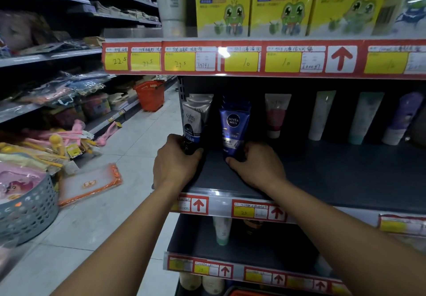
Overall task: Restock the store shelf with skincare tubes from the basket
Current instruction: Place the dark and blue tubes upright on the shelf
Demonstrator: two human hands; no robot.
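On the dark middle shelf point(334, 180), a grey and black Softto tube point(194, 120) stands at the far left, with more of the same behind it. My left hand point(176, 161) grips its base. Beside it stands a blue Nivea Men tube point(235, 125), and my right hand point(255, 166) is closed around its lower end. Further right along the shelf's back stand a pink and white tube point(276, 113), a white tube point(321, 116), a pale green tube point(364, 118) and a purple tube point(401, 118). No basket holding tubes is clearly in view.
Yellow frog-print boxes point(283, 3) fill the shelf above. A red shopping basket point(151, 95) sits down the aisle. A grey perforated bin point(30, 210) and a zip pouch point(92, 184) lie at left on the floor. Lower shelves hold a green tube point(222, 231).
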